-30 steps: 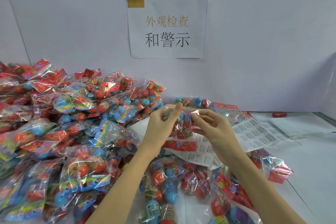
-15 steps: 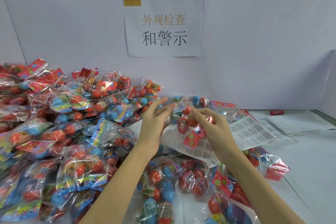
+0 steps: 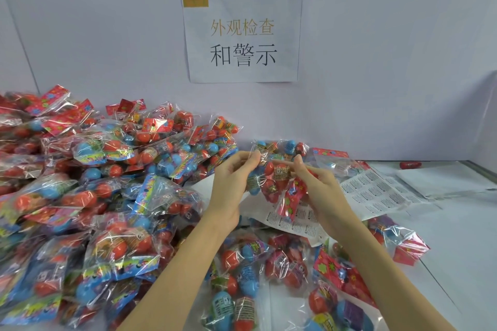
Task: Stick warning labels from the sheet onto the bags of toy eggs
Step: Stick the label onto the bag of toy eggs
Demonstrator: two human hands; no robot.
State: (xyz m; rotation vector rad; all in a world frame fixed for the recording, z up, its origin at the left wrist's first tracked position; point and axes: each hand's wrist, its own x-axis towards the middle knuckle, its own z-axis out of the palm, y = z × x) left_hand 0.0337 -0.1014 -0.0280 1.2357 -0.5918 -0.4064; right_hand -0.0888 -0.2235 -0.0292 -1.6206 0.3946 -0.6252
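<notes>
Left hand (image 3: 233,177): I am pinching the top left edge of the held bag, thumb against fingertips.
Right hand (image 3: 321,187): I am pinching its top right edge.
Held bag (image 3: 274,183): hanging between my hands at frame centre, above the label sheet (image 3: 373,192).
Heap of bags (image 3: 88,196): filling the left half.

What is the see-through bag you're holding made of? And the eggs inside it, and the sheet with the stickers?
The bag looks like thin clear plastic film: it crinkles and throws bright glints. The eggs inside seem to be hard, smooth plastic, glossy red and blue. The label sheet looks like matte white paper printed in small blocks; whether its backing is waxy cannot be told.
</notes>
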